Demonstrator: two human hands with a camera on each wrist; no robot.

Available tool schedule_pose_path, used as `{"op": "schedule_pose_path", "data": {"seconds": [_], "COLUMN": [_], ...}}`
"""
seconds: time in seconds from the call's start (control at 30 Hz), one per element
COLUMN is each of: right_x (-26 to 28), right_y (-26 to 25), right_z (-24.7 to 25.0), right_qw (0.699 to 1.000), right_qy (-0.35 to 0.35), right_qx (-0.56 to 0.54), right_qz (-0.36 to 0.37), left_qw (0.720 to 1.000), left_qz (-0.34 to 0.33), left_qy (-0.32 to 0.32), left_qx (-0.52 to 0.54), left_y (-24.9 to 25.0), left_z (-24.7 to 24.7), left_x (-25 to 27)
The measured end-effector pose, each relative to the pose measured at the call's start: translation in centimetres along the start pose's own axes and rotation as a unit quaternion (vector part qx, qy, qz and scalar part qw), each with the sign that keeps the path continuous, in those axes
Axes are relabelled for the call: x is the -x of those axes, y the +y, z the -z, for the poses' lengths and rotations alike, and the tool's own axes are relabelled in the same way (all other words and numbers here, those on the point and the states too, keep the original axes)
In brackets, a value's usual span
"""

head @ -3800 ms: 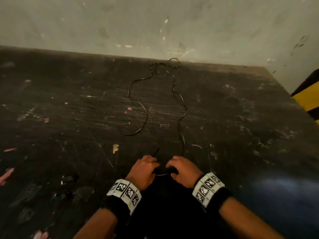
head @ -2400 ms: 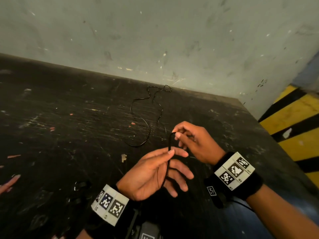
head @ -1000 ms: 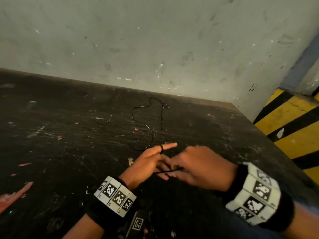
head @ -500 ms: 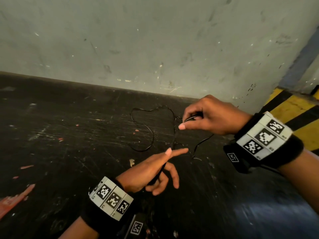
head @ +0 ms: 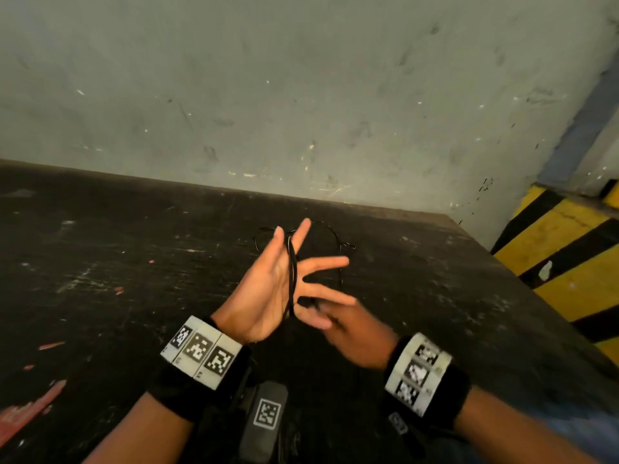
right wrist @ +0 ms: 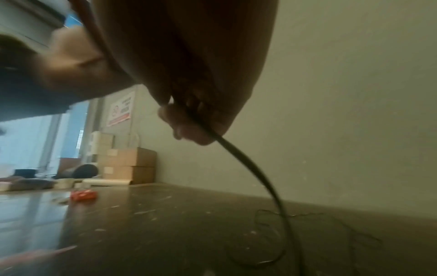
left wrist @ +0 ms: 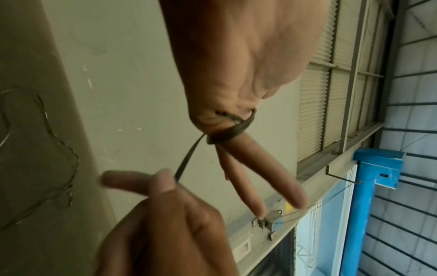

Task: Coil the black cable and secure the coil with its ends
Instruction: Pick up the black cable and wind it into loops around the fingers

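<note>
Pinching one black cable (left wrist: 187,164), right hand (head: 355,336) sits below upright left hand (head: 268,289), fingers (head: 326,262) splayed, cable looped around two.

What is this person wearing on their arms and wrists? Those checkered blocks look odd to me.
Both forearms are bare, with no sleeves. The left wrist and right wrist each carry a wide black strap holding a curved white band printed with square black-and-white coded markers, three showing per band. A dark device with another such marker hangs under the left wrist. No gloves or rings show.
</note>
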State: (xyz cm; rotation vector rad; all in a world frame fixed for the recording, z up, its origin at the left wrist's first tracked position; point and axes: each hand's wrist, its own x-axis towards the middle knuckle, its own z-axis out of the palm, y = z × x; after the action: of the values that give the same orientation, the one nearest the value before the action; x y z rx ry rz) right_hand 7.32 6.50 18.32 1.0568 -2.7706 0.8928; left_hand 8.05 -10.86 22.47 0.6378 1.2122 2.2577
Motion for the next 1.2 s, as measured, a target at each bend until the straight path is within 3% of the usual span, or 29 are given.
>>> {"op": "schedule_pose_path", "data": {"seconds": [0.13,0.33,0.53,0.77,0.87,1.03,1.2], "right_x": [1.0,0.7,-2.1,-4.1,-4.0,-2.3,-0.6], "right_y": [-2.1,-6.7,-7.4,-4.4,-1.7,1.6,-1.2], "right_z": [-2.3,2.0,9.5,15.8,14.3,6.9,1.1], "right_qw": [0.995,0.985,0.967,0.988,0.993,0.998,1.0], "right_qy": [-0.064,-0.096,-0.156,-0.04,-0.01,0.009,-0.001], "right_qx": [0.082,0.136,0.196,0.145,0.113,0.056,0.017], "right_qz": [0.005,0.038,0.046,0.04,0.035,0.014,0.017], "left_qw": [0.996,0.979,0.965,0.961,0.973,0.987,0.998], "left_qz": [-0.01,0.018,0.14,0.187,0.149,0.088,-0.006], "left_qy": [0.088,0.124,0.031,-0.068,-0.096,-0.135,0.001], "left_qx": [-0.024,-0.161,-0.22,-0.193,-0.145,-0.011,0.056], "left_y": [0.6,-1.2,-3.4,-1.9,-1.2,0.1,0.9], "left_z": [1.3,2.2,0.9,-0.5,-0.7,-1.5,-0.6], "left_x": [-1.1,-0.9,0.4,2.3,2.5,1.7,-0.8]}}
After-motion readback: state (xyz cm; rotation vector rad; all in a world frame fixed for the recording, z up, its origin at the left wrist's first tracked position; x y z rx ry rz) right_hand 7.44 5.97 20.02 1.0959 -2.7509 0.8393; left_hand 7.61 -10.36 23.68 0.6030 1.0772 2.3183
